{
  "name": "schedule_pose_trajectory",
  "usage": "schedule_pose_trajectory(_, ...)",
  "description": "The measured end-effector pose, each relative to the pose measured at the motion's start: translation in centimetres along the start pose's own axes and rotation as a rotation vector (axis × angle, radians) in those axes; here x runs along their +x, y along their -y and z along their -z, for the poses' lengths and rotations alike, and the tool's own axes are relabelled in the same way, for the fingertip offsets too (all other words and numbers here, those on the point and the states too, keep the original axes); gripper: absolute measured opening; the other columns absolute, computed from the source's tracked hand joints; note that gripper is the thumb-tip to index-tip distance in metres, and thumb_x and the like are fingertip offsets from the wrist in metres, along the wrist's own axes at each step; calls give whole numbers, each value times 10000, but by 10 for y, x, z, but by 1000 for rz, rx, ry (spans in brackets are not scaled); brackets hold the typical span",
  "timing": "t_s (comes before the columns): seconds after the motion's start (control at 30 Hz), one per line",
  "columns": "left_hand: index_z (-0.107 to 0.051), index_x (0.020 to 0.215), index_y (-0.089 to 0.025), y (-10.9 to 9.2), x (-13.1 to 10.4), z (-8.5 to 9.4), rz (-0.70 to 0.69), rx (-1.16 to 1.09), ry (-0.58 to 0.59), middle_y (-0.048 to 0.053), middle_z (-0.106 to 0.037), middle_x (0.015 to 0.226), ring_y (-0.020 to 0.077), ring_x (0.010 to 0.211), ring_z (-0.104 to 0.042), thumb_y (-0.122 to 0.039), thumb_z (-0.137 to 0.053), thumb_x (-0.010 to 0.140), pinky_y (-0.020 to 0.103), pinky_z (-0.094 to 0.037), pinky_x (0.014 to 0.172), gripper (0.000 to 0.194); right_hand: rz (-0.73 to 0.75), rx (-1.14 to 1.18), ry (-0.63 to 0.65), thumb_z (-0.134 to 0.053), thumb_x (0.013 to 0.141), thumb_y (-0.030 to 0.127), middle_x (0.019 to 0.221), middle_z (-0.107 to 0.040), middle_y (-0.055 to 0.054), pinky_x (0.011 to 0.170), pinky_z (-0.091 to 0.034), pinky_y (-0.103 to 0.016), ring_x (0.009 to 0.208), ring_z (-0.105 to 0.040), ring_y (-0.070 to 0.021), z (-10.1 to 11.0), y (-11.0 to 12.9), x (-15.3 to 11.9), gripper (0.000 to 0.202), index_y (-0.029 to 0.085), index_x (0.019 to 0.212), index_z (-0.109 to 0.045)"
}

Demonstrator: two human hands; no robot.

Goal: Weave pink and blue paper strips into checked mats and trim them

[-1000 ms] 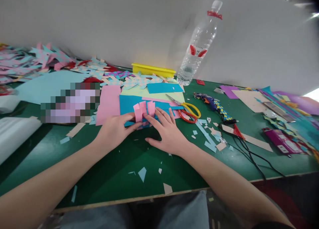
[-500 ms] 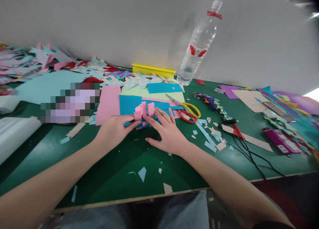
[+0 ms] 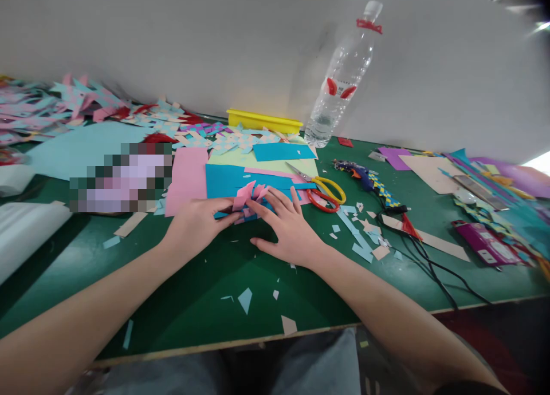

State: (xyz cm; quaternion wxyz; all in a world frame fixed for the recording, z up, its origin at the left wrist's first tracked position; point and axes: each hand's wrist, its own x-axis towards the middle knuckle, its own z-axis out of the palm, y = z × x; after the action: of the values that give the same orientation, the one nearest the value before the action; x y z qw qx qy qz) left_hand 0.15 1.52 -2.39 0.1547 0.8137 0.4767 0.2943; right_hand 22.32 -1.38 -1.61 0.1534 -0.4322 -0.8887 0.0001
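Observation:
My left hand (image 3: 195, 220) is closed, thumb and forefinger pinching the left side of a small piece of woven pink and blue paper strips (image 3: 246, 199). Several pink strip ends curl up from the weave, and its lower part is largely covered by my fingers. My right hand (image 3: 286, 226) lies to the right of it with fingers stretched and spread; its forefinger touches the strips and the thumb sticks out over the green table. Just behind the weave is a blue paper sheet (image 3: 221, 179). A pair of scissors (image 3: 329, 190) with yellow and red handles rests right of my fingers.
Pink paper (image 3: 185, 180) lies left of the weave, a yellow tray (image 3: 264, 122) behind. A clear plastic bottle (image 3: 339, 86) stands by the wall. Paper scraps (image 3: 244, 300) litter the green table (image 3: 172, 309). At right are a braided blue-yellow piece (image 3: 378, 186) and a purple box (image 3: 487, 243).
The upright pink strip ends have bent lower and spread between my fingers. Both hands keep nearly the same place; the things around them have not moved.

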Motion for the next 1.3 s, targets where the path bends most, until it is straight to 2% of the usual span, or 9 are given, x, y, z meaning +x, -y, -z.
schedule_pose_trajectory(0.33, -735, 919, -227, 0, 2, 1, 41, -78, -4, 32, -765, 949, 238, 807, -708, -475, -555, 875, 280, -511, 695, 309, -8, 14, -43, -555, 875, 448, 1468, -405, -106, 1171, -68, -601, 1427, -244, -306, 2, 0, 0, 574, 283, 1412, -436)
schedule_pose_trajectory(0.5, -739, 891, -231, -2, 5, 3, 118, -167, -9, 19, -771, 890, 240, 783, -715, -445, -616, 828, 300, -542, 711, 255, -12, 95, -207, -501, 915, 369, 1527, -339, -68, 1179, -113, -566, 1436, -247, -291, 5, 1, 0, 443, 291, 1351, -498)
schedule_pose_trajectory(0.67, -745, 919, -240, -5, 7, 6, 212, -309, 20, 24, -771, 948, 263, 881, -718, -458, -675, 783, 339, -562, 800, 266, -160, 491, -382, -582, 882, 405, 1545, -300, -91, 1127, -327, -482, 1408, -321, -269, 9, -4, 0, 718, 272, 1486, -216)
schedule_pose_trajectory(0.8, -750, 935, -237, -5, 7, 6, 203, -297, 5, 38, -770, 956, 280, 886, -716, -492, -686, 770, 368, -563, 823, 310, -319, 842, -278, -635, 841, 457, 1497, -375, -112, 1029, -451, -447, 1303, -471, -258, 3, -15, 3, 843, 302, 1494, -124)
schedule_pose_trajectory(0.87, -750, 949, -238, -4, 7, 5, 176, -276, -4, 42, -767, 979, 285, 901, -712, -501, -677, 778, 370, -561, 828, 323, -388, 869, -261, -691, 788, 466, 1458, -426, -113, 1023, -449, -465, 1303, -465, -275, -1, -20, 4, 887, 300, 1484, -167)
schedule_pose_trajectory(1.0, -754, 895, -242, -4, 6, 4, 121, -247, -15, 36, -772, 910, 272, 831, -717, -509, -662, 790, 354, -565, 783, 302, -359, 873, -231, -757, 733, 397, 1429, -464, -88, 1058, -408, -475, 1313, -444, -268, -3, -26, 7, 852, 296, 1437, -287)
schedule_pose_trajectory(1.13, -756, 874, -243, -5, 6, 5, 106, -270, -3, 28, -769, 869, 254, 795, -712, -495, -669, 790, 345, -561, 793, 280, -359, 964, -190, -768, 727, 363, 1230, -612, -70, 955, -481, -441, 1127, -586, -234, -2, -30, 9, 794, 285, 1396, -347)
schedule_pose_trajectory(1.2, -756, 888, -243, -6, 6, 7, 124, -283, 1, 30, -769, 896, 259, 826, -711, -489, -678, 783, 351, -561, 812, 279, -377, 994, -156, -752, 745, 376, 1075, -665, -51, 855, -519, -407, 963, -639, -209, -1, -31, 9, 676, 271, 1334, -438)
schedule_pose_trajectory(1.3, -752, 925, -238, -6, 7, 8, 160, -302, 20, 37, -767, 953, 272, 882, -709, -498, -681, 776, 365, -564, 830, 307, -384, 938, -137, -731, 757, 419, 934, -683, -34, 726, -516, -345, 813, -624, -175, -1, -32, 11, 348, 232, 1041, -654)
